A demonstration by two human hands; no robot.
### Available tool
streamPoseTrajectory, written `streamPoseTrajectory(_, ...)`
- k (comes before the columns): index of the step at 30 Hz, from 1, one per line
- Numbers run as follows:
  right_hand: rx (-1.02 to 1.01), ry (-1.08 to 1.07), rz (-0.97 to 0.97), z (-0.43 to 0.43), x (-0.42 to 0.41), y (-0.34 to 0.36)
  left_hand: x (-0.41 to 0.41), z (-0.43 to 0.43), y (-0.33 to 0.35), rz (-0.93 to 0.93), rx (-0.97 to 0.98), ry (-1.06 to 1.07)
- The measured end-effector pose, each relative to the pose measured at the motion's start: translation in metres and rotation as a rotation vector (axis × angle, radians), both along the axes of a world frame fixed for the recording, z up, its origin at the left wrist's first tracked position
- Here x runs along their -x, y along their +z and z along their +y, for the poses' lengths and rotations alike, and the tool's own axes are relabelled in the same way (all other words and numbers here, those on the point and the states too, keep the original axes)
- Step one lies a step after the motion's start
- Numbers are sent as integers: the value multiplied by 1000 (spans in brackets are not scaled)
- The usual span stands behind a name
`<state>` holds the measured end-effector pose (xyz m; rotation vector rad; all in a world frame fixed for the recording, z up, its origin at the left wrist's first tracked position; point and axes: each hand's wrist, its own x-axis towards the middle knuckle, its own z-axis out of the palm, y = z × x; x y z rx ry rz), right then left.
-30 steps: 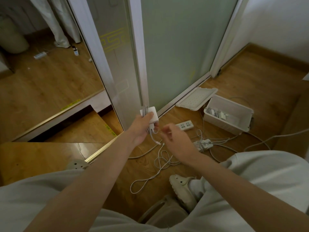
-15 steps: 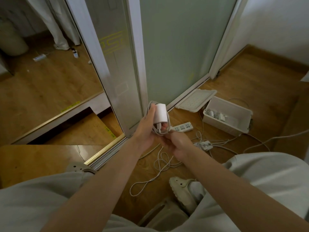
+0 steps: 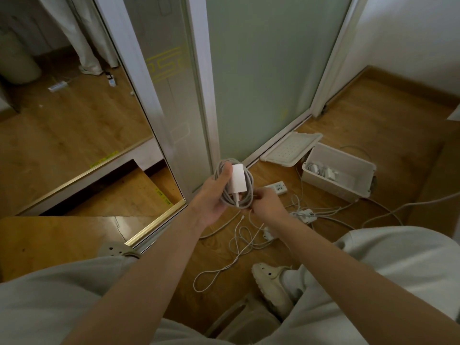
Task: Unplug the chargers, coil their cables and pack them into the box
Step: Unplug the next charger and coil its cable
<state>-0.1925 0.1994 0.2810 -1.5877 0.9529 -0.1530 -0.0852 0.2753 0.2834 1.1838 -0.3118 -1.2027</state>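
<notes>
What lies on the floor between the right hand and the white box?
Head view: a white power strip and a thin cable lie between the right hand and the box.

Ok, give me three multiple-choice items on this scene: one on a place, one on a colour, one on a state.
1. Where does the lid of the box lie?
A on it; B on the floor beside it; C in a hand.
2. The charger in the left hand is:
A white; B black; C red.
3. The box is:
A shut; B overturned; C open.

1 B, the lid lies by the door track, left of the box.
2 A, the charger's body is plainly white.
3 C, the box's inside shows, with chargers in it.
</notes>
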Motion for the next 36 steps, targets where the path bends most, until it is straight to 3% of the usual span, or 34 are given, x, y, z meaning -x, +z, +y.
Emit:
streamPoseTrajectory(7, 95, -166, -160, 4, 0, -7, -1, -14, 2, 3, -178, 133)
streamPoseTrajectory(13, -21, -314, -256, 10, 4, -14, -1, -13, -5, 48, -290, 122)
streamPoseTrajectory(19, -115, -421, -295, 5, 5, -19, -1, -15, 1, -52, -384, 33)
streamPoseTrajectory(26, 5, -291, -273, 3, 9, -22, 0, -10, -3, -34, -422, -88)
streamPoseTrajectory(36, -717, -455, -376, 0, 10, -33, 8, -12, -4, -85, -442, -117)
